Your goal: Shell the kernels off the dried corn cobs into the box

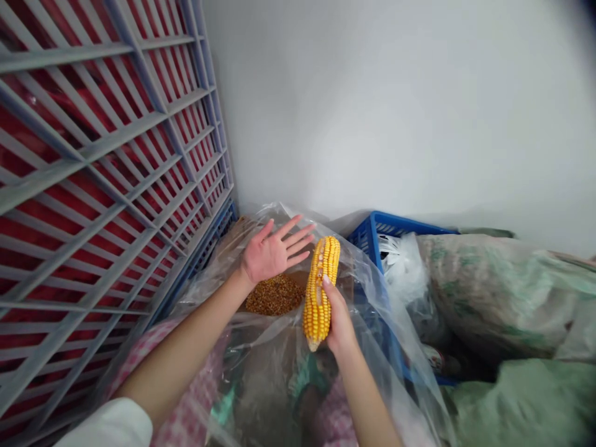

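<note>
Two bare hands over an open clear plastic bag. Right hand grips a yellow corn cob by its lower half: fingers wrapped around the far side, thumb pressed on the kernel rows, cob near upright with its tip leaning slightly toward 1 o'clock. Cob looks mostly full, rows intact on the visible face. Left hand sits at 10 o'clock of the cob, just beside it but apart, palm up, fingers spread, holding nothing. Below the left hand, at 8 o'clock of the cob, a pile of loose kernels lies inside the bag. A blue crate stands at 2 o'clock, behind the bag; green-printed sacks fill the 3 to 4 o'clock side. A grey lattice panel with red behind it covers 9 to 11 o'clock. Judgement: kernel stripping over the bag, caught between strokes, with one hand off the cob. Further stripping would call for the left hand to close on the upper cob and for both to stay above the pile, so that kernels drop inside the bag and not over its folded edge.
</note>
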The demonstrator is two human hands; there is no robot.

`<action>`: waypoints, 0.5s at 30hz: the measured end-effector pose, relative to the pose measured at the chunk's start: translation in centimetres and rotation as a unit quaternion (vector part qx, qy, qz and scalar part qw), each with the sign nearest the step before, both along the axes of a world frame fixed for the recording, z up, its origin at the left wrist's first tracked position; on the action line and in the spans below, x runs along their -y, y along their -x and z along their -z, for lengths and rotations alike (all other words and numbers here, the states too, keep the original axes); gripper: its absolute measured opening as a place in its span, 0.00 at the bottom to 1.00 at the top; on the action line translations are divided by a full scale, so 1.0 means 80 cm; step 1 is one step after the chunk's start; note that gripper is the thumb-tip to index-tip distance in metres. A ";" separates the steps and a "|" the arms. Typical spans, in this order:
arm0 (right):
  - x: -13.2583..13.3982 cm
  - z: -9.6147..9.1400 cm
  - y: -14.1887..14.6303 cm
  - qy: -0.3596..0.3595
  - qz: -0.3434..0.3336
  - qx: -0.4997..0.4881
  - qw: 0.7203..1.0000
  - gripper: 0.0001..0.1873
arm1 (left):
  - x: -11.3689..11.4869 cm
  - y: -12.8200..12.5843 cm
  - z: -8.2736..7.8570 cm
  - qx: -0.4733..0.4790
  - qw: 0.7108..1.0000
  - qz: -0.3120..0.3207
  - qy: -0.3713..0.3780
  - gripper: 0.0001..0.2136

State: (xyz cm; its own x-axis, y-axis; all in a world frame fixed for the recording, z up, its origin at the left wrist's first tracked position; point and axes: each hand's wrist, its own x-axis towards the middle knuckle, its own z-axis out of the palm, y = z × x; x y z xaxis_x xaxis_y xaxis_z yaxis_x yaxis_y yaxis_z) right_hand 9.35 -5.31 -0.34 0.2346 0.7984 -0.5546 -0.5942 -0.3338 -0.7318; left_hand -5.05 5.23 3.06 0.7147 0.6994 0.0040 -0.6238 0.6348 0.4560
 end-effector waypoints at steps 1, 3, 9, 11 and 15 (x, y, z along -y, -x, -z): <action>-0.001 -0.001 -0.002 -0.008 0.003 0.006 1.000 0.22 | 0.002 0.002 -0.004 0.001 1.000 0.010 -0.006 0.24; -0.001 -0.004 -0.004 -0.018 0.010 0.009 1.000 0.22 | 0.004 0.003 -0.008 -0.008 1.000 0.024 -0.019 0.24; 0.002 -0.007 -0.004 -0.033 -0.007 0.026 0.999 0.22 | -0.003 -0.006 -0.004 -0.098 0.990 -0.031 -0.098 0.25; 0.003 -0.008 -0.003 -0.035 -0.017 0.040 0.998 0.22 | -0.004 -0.012 0.003 -0.228 0.953 -0.092 -0.176 0.24; 0.003 -0.011 -0.001 -0.030 -0.016 0.045 0.998 0.22 | 0.006 -0.026 0.022 -0.452 0.743 -0.200 -0.452 0.20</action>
